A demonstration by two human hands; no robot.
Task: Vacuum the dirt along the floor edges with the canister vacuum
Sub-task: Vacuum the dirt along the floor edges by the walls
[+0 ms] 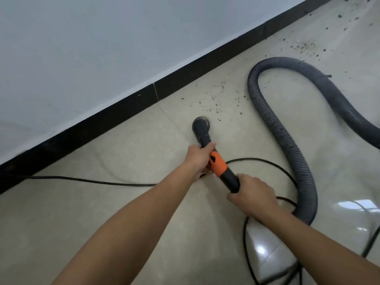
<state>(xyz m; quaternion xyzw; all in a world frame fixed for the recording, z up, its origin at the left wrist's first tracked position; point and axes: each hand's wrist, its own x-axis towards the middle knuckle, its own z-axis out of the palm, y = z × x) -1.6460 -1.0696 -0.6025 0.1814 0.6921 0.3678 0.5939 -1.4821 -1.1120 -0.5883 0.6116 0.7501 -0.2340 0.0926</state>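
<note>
Head view: my left hand [198, 156] and right hand [254, 197] both grip the wand [221, 167], its nozzle [200, 125] down on the floor [123, 212] near the baseboard [123, 118]. Tiles behind the nozzle look clean. Dirt [222, 99] just ahead of it and a heavier scatter [304, 46] beyond the hose [287, 138] remain, so most of the edge seems left to do.
</note>
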